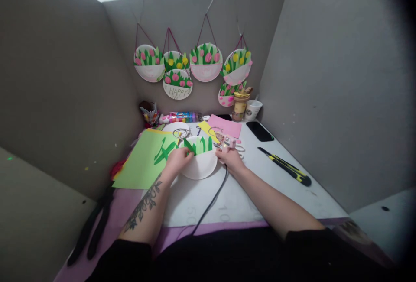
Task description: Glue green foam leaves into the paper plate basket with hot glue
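Note:
A white paper plate pocket [199, 166] stands tilted at the middle of the table, with green paper leaves [203, 144] rising from its opening. My left hand [180, 159] is at the pocket's left side, its fingers closed on a dark green leaf at the opening. My right hand [229, 159] is wrapped round the handle of a pink glue gun [228, 141], its fingers beside the plate's right edge. The gun's black cord [212, 199] runs down to the table's front edge. Loose dark green leaves [165, 151] lie on light green sheets [138, 160] to the left.
Pink paper [224, 126], a black phone [260, 131] and a yellow-black cutter [287, 167] lie behind and to the right. A white cup [253, 111] and pen holder [150, 114] stand at the back. Several decorated plates [206, 72] hang on the grey partition [182, 11].

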{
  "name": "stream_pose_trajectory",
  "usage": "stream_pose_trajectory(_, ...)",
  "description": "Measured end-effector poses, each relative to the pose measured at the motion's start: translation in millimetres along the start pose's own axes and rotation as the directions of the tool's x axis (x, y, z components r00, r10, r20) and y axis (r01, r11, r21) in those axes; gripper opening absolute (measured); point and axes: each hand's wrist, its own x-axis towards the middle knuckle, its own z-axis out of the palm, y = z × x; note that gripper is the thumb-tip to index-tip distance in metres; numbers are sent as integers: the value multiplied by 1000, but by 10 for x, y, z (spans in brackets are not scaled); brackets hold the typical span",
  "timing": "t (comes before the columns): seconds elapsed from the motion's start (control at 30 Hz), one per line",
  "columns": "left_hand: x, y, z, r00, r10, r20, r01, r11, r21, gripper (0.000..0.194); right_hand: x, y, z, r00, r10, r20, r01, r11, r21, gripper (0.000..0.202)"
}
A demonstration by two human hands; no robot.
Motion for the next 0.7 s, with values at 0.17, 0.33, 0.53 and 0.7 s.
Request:
stream_pose_trajectory(0.17, 35, -11, -33, 992, -49, -115, 36, 993, -111, 23, -43, -67, 22, 1000, 8, 12, -8, 1000, -2, 14)
stream_pose_trajectory(0.33, 7, 9, -95, 950, -75, -302, 11, 978, -210, 31, -85, -133, 48, 1000, 2, 21, -2, 1000, 5, 15)
stream_pose_trajectory(0.53, 21, 35, -86, 988, 31, -153, -33, 999, -12, 26, -70, -112, 51, 1000, 23, -7, -23, 1000, 1, 18)
stream_pose_trajectory(0.7, 12, 58, -3, 989, 55, 137, -64, 996, 59, 26, -44, -71, 35, 1000, 10, -1, -10, 999, -33, 16)
